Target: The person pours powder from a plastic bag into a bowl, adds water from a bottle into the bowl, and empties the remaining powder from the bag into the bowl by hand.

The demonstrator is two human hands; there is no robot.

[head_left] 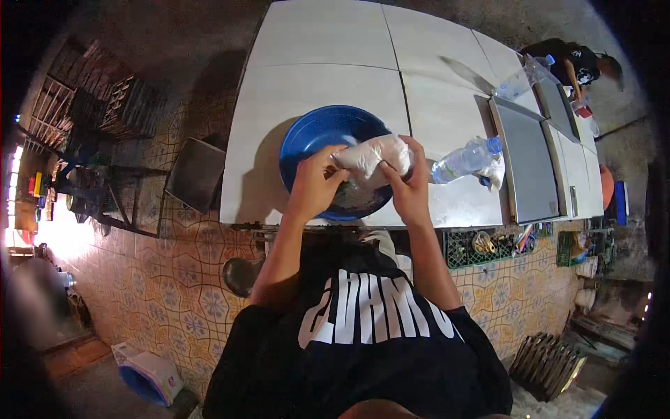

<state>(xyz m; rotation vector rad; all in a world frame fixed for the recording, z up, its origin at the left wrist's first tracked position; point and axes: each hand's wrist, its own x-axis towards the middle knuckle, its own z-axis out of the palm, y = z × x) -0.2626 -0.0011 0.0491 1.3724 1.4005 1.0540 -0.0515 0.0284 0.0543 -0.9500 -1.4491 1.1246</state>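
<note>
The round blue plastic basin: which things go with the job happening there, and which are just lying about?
Seem to belong:
bulging white plastic bag, held by the left hand and right hand
round blue plastic basin, below the bag

Probably just lying about:
nearer clear plastic bottle with a blue cap
rectangular grey metal tray
green plastic crate

We have free passage over the far left part of the white table (314, 42). Nearer, the blue basin (314, 129) rises as an obstacle; to its right, the plastic bottle (466, 159) lies in the way, and then the rimmed metal tray (532, 167).
</note>
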